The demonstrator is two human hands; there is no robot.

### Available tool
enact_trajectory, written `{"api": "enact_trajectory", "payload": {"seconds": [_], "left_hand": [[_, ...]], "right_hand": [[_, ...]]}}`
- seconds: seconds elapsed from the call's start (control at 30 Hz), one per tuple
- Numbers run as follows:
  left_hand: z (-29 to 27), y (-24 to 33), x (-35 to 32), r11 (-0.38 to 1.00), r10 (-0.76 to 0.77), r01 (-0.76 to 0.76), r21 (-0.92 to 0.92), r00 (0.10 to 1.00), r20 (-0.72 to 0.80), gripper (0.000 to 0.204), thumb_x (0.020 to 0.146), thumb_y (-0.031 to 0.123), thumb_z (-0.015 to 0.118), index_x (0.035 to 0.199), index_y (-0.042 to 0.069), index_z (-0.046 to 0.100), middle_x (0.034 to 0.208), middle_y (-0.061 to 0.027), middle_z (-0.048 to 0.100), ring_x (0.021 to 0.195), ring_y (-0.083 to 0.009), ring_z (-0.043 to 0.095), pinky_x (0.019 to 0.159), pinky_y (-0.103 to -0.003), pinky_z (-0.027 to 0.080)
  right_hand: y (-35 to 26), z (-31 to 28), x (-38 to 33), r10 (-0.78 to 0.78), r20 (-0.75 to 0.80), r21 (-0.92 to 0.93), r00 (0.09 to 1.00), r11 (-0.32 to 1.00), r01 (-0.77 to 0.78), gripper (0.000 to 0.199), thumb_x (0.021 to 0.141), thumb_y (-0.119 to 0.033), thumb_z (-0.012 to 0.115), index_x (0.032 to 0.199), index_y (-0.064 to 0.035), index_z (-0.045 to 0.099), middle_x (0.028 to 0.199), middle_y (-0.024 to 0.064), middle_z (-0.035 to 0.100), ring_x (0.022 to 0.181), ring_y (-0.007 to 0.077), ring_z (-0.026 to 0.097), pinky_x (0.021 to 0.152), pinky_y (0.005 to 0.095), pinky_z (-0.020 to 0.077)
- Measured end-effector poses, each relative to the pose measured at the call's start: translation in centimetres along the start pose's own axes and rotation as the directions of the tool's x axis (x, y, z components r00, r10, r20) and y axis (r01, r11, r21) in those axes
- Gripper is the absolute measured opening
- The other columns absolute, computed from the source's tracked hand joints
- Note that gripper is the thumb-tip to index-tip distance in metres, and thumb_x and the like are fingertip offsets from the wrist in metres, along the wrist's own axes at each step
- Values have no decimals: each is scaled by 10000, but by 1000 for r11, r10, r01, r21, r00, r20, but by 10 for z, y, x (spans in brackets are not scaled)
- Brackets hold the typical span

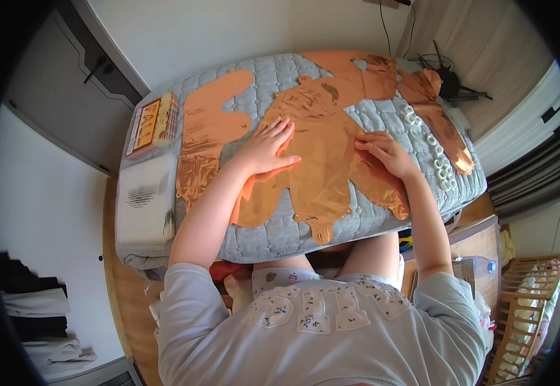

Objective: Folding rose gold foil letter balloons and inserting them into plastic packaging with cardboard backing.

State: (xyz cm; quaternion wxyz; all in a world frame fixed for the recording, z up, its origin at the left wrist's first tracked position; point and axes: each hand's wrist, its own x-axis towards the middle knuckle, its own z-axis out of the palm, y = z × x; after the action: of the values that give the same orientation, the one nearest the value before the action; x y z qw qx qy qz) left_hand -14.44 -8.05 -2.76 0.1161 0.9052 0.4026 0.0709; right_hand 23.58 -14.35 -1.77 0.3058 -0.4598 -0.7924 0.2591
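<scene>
A flat, uninflated copper-coloured foil balloon [318,174] lies before me on a grey quilted mattress [261,238]. My left hand [270,148] rests palm down on its left part, fingers stretched out and thumb apart. At its right side my right hand [386,153] has curled fingers, with thumb and forefinger pinching the foil edge. Another flat foil balloon [212,116], with curved lobes, lies left of my left hand. More copper foil [379,77] spreads at the far side, and a long foil piece [441,119] reaches down the right.
Several small white rolls [442,164] lie right of my right hand. A patterned box [151,125] and a white plastic-wrapped pack [145,202] sit at the left edge. At the back right stands a black device with antennas [448,82]. A wooden crib [524,309] and a bottle [482,266] are at the lower right.
</scene>
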Motion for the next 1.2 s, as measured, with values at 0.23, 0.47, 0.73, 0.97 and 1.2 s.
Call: {"api": "enact_trajectory", "payload": {"seconds": [0.23, 0.47, 0.73, 0.97, 1.2], "left_hand": [[1, 2, 2, 1000, 1, -1, -10, 1000, -2, 984, 949, 665, 553, 1644, 58, 210, 1732, -163, 90, 1607, -296, 64, 1293, -473, 88], [2, -1, 2, 996, -12, 10, -85, 1000, -24, 996, 948, 669, 552, 1644, 50, 201, 1728, -158, 125, 1606, -276, 81, 1296, -477, 71], [-2, 7, 3, 998, -58, 58, 8, 997, 40, 976, 968, 618, 574, 1644, 37, 176, 1725, -158, 136, 1603, -269, 100, 1298, -458, 89], [0, 5, 3, 999, -50, 50, 5, 998, 42, 987, 965, 629, 572, 1642, 32, 175, 1723, -160, 143, 1602, -270, 105, 1298, -448, 98], [3, -3, 6, 999, -32, 32, -10, 999, 15, 1007, 957, 682, 522, 1636, 15, 192, 1721, -162, 155, 1600, -273, 122, 1299, -447, 93]], "right_hand": [[-1, -1, -2, 1, -5, 16, 1000, 1000, -1, 306, 1043, -211, 544, 1212, -78, 762, 1361, 76, 675, 1311, 266, 539, 1138, 384, 395], [-3, -2, -1, 18, 0, 12, 1000, 1000, -18, 309, 1042, -228, 546, 1216, -87, 759, 1364, 62, 674, 1304, 262, 541, 1132, 379, 407], [-3, -2, -2, 27, 9, 24, 1000, 999, -27, 313, 1054, -200, 520, 1216, -81, 759, 1377, 67, 668, 1330, 263, 529, 1159, 388, 376], [-2, -3, -2, 13, 9, 11, 1000, 1000, -14, 311, 1048, -216, 533, 1215, -83, 759, 1369, 66, 672, 1313, 262, 537, 1144, 384, 392], [-1, -1, -1, 22, 4, 18, 1000, 1000, -22, 310, 1055, -200, 523, 1213, -74, 758, 1365, 74, 673, 1311, 264, 547, 1148, 382, 387]]}}
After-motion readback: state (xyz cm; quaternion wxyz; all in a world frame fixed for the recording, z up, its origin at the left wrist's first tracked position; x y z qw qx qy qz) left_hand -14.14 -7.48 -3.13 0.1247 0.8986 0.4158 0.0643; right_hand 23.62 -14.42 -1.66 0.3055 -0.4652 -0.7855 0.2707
